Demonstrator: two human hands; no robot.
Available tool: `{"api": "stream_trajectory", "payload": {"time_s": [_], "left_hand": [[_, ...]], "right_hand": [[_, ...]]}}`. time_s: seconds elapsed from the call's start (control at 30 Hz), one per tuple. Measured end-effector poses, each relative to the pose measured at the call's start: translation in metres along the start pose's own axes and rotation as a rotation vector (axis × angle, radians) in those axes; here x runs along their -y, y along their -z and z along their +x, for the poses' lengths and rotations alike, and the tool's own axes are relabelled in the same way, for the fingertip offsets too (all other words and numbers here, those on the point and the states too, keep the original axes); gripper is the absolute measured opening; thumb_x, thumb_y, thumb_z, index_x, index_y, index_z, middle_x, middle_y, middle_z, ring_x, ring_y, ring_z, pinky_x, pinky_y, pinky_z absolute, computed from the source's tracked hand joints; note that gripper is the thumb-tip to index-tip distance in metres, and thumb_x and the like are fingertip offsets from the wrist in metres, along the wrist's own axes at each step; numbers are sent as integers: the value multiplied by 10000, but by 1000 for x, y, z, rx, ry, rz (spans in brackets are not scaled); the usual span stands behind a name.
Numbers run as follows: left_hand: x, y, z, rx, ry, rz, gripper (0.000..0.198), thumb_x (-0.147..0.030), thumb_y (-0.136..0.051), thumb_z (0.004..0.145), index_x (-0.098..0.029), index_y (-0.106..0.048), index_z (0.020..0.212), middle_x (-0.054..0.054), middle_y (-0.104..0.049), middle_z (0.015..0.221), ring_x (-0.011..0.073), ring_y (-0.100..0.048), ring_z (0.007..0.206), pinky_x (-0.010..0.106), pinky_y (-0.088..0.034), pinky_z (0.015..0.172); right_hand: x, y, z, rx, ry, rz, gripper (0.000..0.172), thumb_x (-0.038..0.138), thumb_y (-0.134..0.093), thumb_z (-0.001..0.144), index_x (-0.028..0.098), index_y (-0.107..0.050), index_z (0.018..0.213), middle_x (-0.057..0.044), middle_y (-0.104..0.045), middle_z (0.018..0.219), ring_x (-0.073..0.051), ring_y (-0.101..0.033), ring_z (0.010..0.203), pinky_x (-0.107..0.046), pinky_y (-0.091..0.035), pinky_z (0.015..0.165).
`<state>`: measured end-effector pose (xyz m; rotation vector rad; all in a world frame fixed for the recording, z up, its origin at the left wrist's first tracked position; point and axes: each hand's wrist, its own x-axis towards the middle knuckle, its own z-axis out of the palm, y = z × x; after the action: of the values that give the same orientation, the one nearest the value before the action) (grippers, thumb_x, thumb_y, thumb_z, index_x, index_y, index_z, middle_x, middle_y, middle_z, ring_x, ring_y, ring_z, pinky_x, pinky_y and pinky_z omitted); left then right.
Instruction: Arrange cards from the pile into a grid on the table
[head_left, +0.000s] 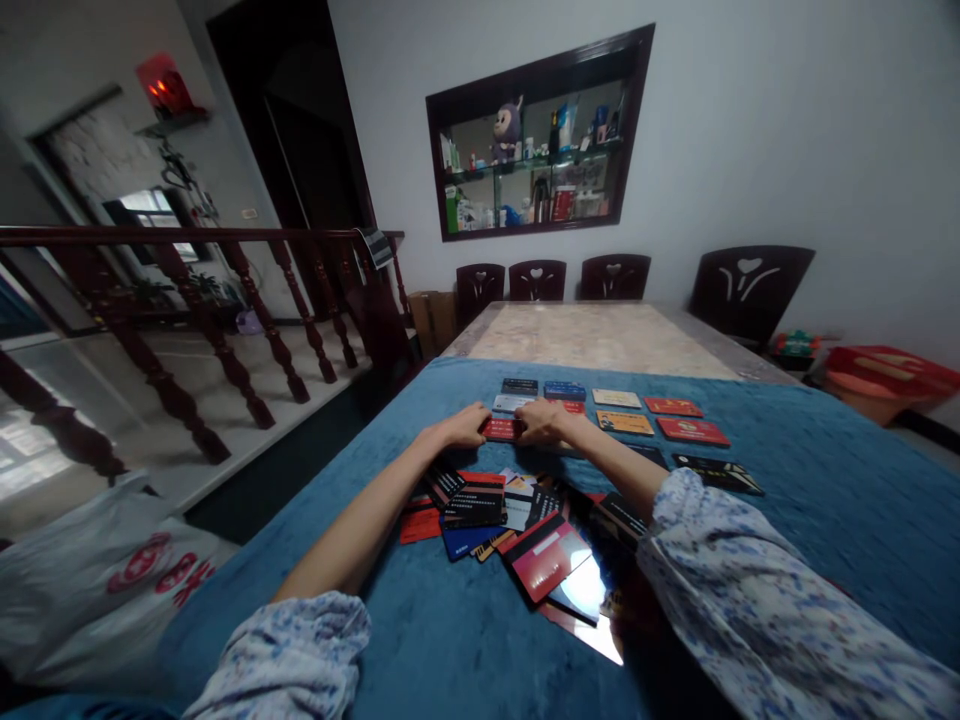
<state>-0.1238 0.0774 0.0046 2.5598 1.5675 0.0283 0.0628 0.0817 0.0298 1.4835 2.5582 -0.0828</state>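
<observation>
Both my hands reach forward over a blue cloth (787,470) on a long table. My left hand (463,426) and my right hand (541,421) meet at a red card (501,430), fingers curled down onto its two ends. The card lies at the near left of a neat grid of cards (622,410) in red, blue, white and orange. Below my forearms, close to me, a loose heap of several cards (517,525) is spread out, mostly black, red and blue.
Bare marble tabletop (600,340) extends past the cloth to dark wooden chairs (611,275) at the far wall. A wooden railing (225,300) runs along the left. A white plastic bag (97,590) sits near left; a red box (889,375) at far right.
</observation>
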Motion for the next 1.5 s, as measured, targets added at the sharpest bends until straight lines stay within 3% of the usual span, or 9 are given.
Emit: {"api": "stream_trajectory", "payload": {"time_s": [0.3, 0.53, 0.8, 1.07, 1.27, 1.5], "left_hand": [[-4, 4, 6, 66, 30, 77, 317, -94, -614, 672, -139, -621, 986, 100, -602, 1103, 229, -602, 988, 266, -499, 836], [-11, 8, 9, 104, 47, 97, 260, -61, -611, 637, -156, -605, 879, 79, -621, 1015, 213, -611, 915, 252, -503, 764], [-10, 6, 11, 98, 71, 87, 288, -73, -615, 638, -172, -606, 908, 79, -603, 1077, 219, -606, 949, 283, -513, 830], [-1, 4, 16, 102, 79, 63, 291, -73, -640, 617, -172, -627, 891, 56, -627, 1016, 190, -609, 889, 235, -518, 772], [-6, 6, 19, 146, 85, 65, 230, -75, -648, 611, -176, -633, 817, 36, -651, 893, 187, -626, 827, 222, -512, 700], [-6, 7, 17, 142, 63, 67, 219, -74, -628, 625, -177, -634, 818, 41, -656, 903, 198, -633, 851, 235, -513, 724]], "right_hand": [[0, 1, 10, 26, -21, 39, 443, 340, -677, 673, 165, -710, 1079, -148, -725, 1063, -314, -668, 990, -359, -518, 786], [3, 4, 7, 49, -47, 36, 474, 355, -667, 682, 164, -691, 1116, -147, -713, 1112, -316, -642, 1052, -376, -522, 820], [7, 6, 4, 34, -58, 25, 432, 355, -671, 693, 180, -704, 1087, -143, -694, 1170, -323, -605, 1127, -409, -505, 890], [10, 9, 1, 30, -45, 32, 443, 365, -693, 683, 167, -713, 1078, -147, -725, 1065, -317, -660, 1014, -368, -524, 802], [7, 8, -1, 41, -24, 50, 416, 330, -682, 686, 165, -717, 1066, -120, -737, 1016, -280, -676, 959, -318, -525, 762], [6, 3, 4, 16, -32, 75, 428, 315, -699, 652, 169, -718, 1053, -110, -737, 996, -270, -677, 936, -312, -528, 751]]}}
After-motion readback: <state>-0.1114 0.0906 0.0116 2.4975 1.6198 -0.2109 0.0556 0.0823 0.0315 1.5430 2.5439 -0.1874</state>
